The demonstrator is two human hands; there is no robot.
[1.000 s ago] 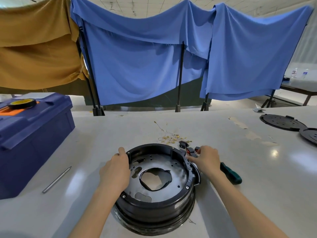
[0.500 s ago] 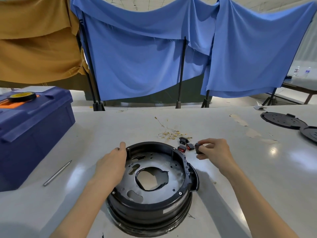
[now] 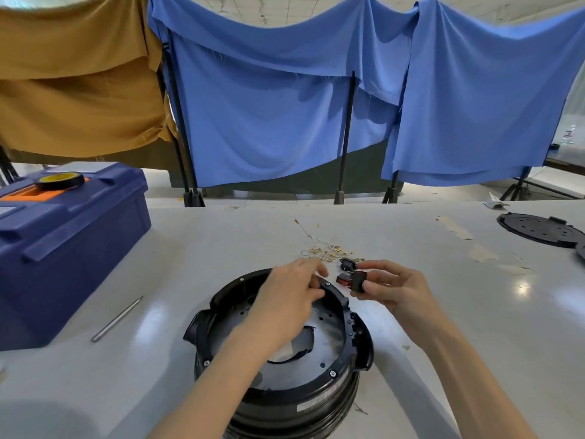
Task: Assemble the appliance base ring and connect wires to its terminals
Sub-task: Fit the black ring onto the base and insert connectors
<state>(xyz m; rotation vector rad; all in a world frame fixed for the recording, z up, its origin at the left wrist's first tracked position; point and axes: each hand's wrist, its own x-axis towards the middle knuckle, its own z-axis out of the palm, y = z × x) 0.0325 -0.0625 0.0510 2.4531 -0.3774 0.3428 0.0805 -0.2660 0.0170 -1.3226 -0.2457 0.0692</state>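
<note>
Black base ring (image 3: 343, 356): round, open side up, perforated metal plate with a central cutout inside, standing on the surface. Thin wires (image 3: 319, 248) with brass terminals in a loose heap just beyond it. Small black switch (image 3: 359, 280) pinched in right hand (image 3: 395, 288).
</note>
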